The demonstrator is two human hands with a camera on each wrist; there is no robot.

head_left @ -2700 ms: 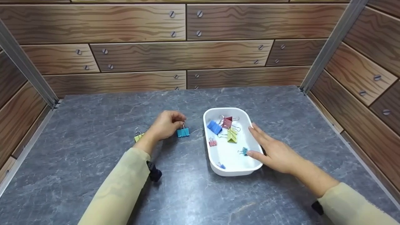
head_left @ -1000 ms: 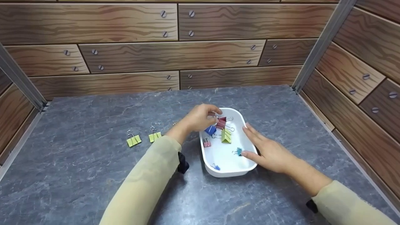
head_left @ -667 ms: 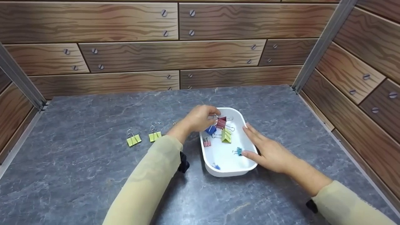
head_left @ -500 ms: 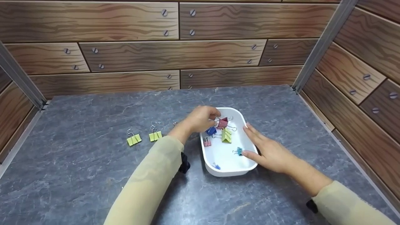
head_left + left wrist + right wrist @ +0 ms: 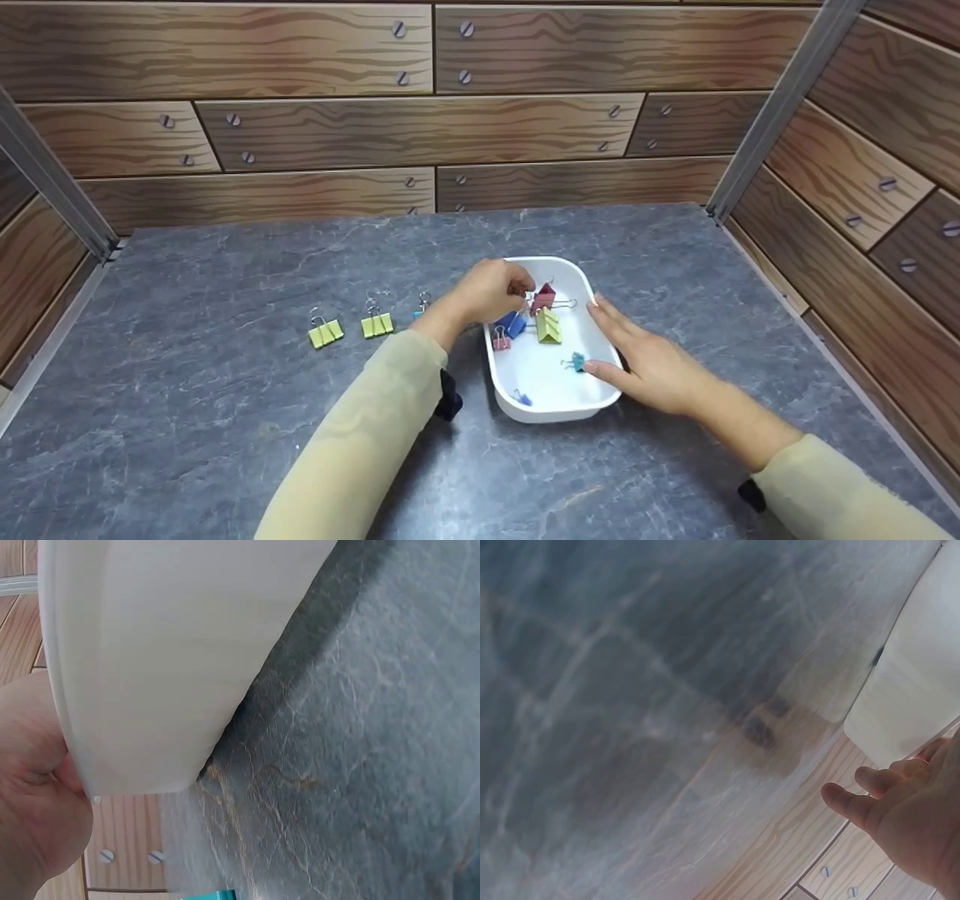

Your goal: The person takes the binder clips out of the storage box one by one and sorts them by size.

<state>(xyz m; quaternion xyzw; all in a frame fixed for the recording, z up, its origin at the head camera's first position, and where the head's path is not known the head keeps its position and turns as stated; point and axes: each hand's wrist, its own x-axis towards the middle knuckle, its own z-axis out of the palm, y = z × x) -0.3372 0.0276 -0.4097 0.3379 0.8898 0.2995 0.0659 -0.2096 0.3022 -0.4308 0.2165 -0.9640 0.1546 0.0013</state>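
Observation:
My left hand (image 5: pixel 491 291) reaches over the left rim of a white tray (image 5: pixel 555 390). Its thumb and forefinger pinch at a wire handle of a red binder clip (image 5: pixel 544 298); the very fingertips are partly hidden. Just below them lies a blue binder clip (image 5: pixel 514 324), beside a yellow-green binder clip (image 5: pixel 548 327). My right hand (image 5: pixel 660 367) rests along the tray's right side, fingers extended, thumb over the rim close to a small teal binder clip (image 5: pixel 576 361). A small pink clip (image 5: pixel 501 342) and a small blue clip (image 5: pixel 523 397) also lie inside.
Left of the tray, two yellow-green binder clips (image 5: pixel 325 333) stand in a row on the grey marbled table (image 5: pixel 187 420). A teal binder clip (image 5: pixel 420 313) follows, mostly behind my left wrist. Wood-patterned panels (image 5: pixel 315 135) enclose the back and sides.
My left hand has left the teal clip on the table and gone right into the tray. The red and blue clips there have shifted and turned slightly. My right hand stays on the tray.

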